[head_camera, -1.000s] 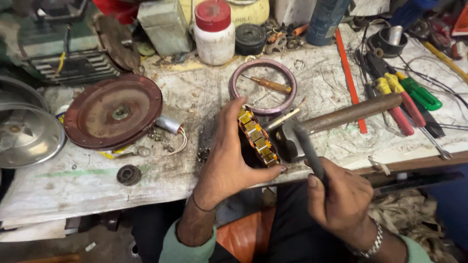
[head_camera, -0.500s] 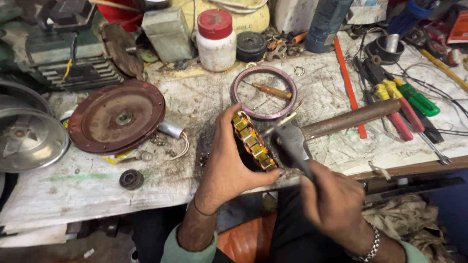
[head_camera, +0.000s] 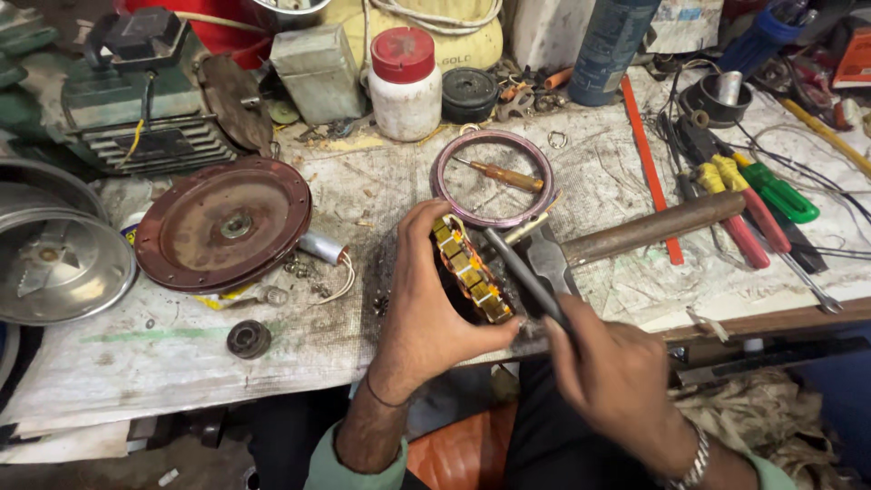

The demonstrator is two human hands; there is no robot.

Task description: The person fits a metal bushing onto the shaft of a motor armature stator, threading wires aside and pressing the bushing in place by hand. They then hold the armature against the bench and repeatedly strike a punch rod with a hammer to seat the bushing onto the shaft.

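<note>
the left hand (head_camera: 426,318) is clamped around a stator core (head_camera: 467,272) with yellow slot liners at the bench (head_camera: 181,363) edge, likely heavy, rigid and best held by its outer rim, while the right hand (head_camera: 617,381) pinches a slim metal tool (head_camera: 522,272) against it.

yellow-orange stator (head_camera: 470,272), rust-red disc (head_camera: 223,222), red-capped white jar (head_camera: 405,83)
</note>
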